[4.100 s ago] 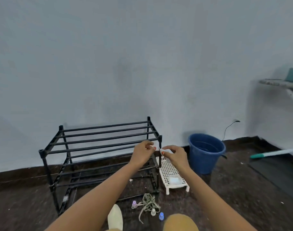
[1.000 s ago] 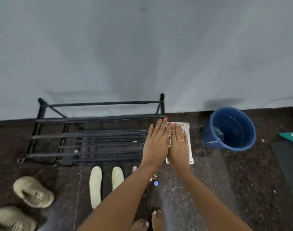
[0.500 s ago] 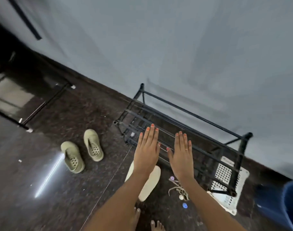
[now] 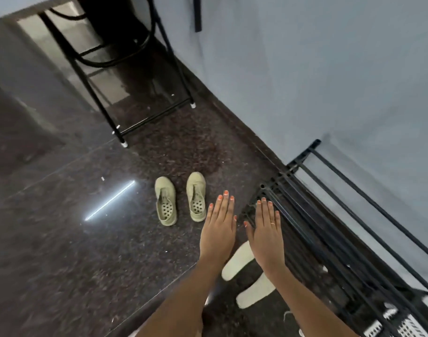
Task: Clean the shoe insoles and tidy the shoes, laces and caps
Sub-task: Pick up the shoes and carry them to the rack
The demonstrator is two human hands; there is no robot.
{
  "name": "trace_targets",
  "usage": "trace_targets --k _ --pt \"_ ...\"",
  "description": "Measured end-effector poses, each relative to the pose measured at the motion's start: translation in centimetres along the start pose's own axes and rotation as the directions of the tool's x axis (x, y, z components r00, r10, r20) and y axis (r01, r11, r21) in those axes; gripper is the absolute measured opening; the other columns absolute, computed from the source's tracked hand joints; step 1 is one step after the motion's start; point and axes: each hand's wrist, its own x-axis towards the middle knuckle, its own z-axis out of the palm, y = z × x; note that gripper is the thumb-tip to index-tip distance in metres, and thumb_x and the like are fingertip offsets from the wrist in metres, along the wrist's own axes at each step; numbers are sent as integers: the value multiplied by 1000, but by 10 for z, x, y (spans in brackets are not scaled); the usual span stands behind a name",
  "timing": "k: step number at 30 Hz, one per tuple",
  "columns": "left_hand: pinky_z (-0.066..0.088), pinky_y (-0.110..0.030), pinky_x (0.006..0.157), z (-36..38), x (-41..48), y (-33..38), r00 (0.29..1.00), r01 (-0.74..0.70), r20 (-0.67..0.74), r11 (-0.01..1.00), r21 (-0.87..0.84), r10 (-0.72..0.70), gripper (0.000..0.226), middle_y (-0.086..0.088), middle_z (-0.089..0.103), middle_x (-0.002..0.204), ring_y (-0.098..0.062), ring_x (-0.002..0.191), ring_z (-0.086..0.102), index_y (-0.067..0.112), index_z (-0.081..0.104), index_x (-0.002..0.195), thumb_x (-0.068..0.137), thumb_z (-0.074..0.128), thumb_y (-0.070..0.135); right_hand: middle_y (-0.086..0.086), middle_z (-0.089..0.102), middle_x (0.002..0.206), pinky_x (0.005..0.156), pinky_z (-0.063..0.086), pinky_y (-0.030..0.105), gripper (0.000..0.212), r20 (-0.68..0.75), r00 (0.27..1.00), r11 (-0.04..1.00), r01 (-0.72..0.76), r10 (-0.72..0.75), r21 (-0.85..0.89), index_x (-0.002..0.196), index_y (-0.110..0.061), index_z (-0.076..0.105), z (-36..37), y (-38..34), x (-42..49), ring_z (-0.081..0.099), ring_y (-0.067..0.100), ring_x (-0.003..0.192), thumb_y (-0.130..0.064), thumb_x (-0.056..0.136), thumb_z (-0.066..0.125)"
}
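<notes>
Two pale green shoes, one on the left [image 4: 165,201] and one on the right [image 4: 196,195], stand side by side on the dark floor, openings towards me. Two cream insoles, an upper one [image 4: 237,263] and a lower one [image 4: 254,291], lie on the floor beneath my forearms. My left hand [image 4: 219,228] and my right hand [image 4: 266,233] are stretched out flat, palms down, fingers straight, holding nothing. They hover side by side in the air between the shoes and the black shoe rack [image 4: 334,215]. A bit of lace [image 4: 287,315] shows at the bottom.
The shoe rack stands along the grey wall on the right, with a white perforated basket [image 4: 407,324] at its far end. A black metal-framed table leg set [image 4: 125,98] stands at the upper left. The floor is dark polished stone with a light reflection.
My view has swung further left and down; the shoes are now nearer the centre. Both hands stay flat and empty, still held out in front of me.
</notes>
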Motion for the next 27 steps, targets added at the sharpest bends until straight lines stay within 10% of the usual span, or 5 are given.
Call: trace_targets --k 6,13,16,20,27 --pt "45 -35 98 5 26 -92 992 105 76 995 4 -105 50 -8 56 133 -20 122 54 7 57 126 89 30 27 17 53 130 105 33 39 70 49 997 998 66 -66 5 128 1 46 45 -76 54 50 29 121 -43 96 2" --pt "51 -39 87 76 59 -201 954 214 216 977 -8 -207 51 -10 61 126 -21 116 59 5 62 120 85 33 27 20 64 110 88 49 45 47 75 986 982 135 -146 135 114 4 57 149 -129 121 61 33 104 -9 72 74" --pt "46 -34 96 123 61 -236 941 265 213 964 25 -264 51 -14 55 133 -24 121 54 0 56 125 86 33 23 19 65 106 86 50 43 41 135 972 972 171 -193 159 110 3 59 203 -138 137 62 32 101 -3 72 71" --pt "-3 -33 117 195 59 -271 906 218 345 969 113 -244 58 -10 -6 157 -22 146 -6 6 -5 148 99 26 15 17 69 89 71 55 40 35 144 955 963 243 -258 115 96 3 64 270 -145 153 67 31 84 3 62 75" --pt "10 -36 117 311 72 -269 924 -39 382 996 77 7 51 -8 27 153 -21 142 21 9 22 146 96 22 13 13 59 114 93 38 36 32 232 815 840 471 -531 268 120 -4 53 359 -192 190 52 28 110 -19 92 48"
